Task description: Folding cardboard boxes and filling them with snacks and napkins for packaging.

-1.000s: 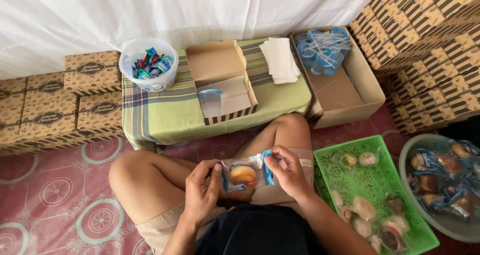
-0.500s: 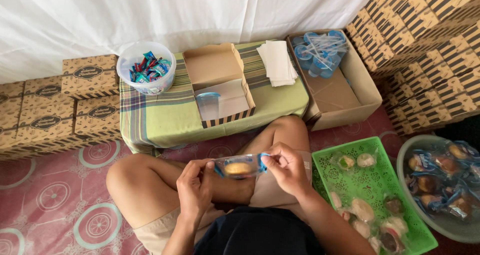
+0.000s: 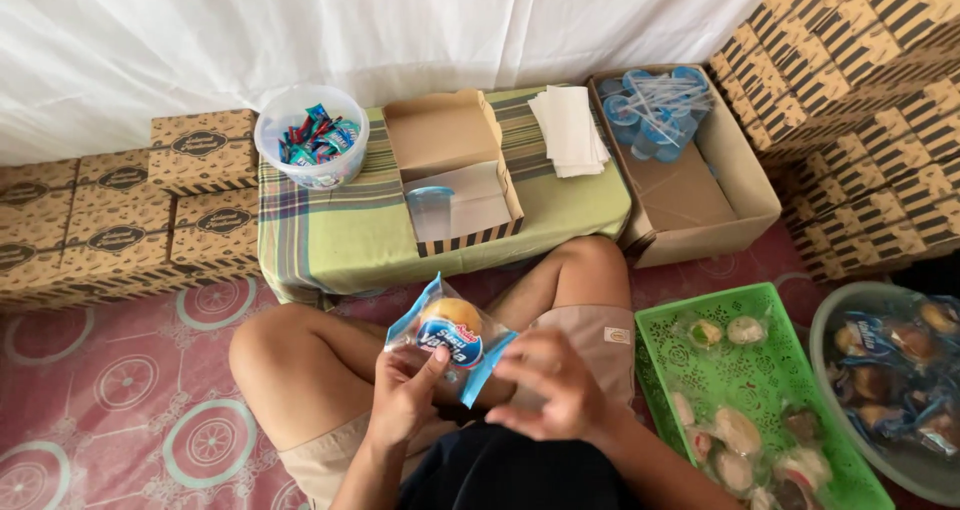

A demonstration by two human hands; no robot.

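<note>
Since the earlier frame, the wrapped cake [image 3: 450,337] has turned from lying flat and stretched between both hands to standing tilted, its printed front facing up toward the camera. Now the left hand [image 3: 405,402] pinches the packet's lower edge between thumb and fingers, holding it above the person's crossed legs. Beside it, the right hand [image 3: 545,387] has let go of the wrapper's end; it looks blurred, fingers loosely spread, just next to the packet's lower right corner.

Ahead, a low bench [image 3: 340,235] under a green checked cloth carries an open cardboard box [image 3: 455,175], a clear tub of sweets [image 3: 312,137] and a stack of napkins [image 3: 570,130]. On the right, a green basket [image 3: 700,370] holds wrapped snacks, with a grey bowl [image 3: 830,330] of packets beyond it.
</note>
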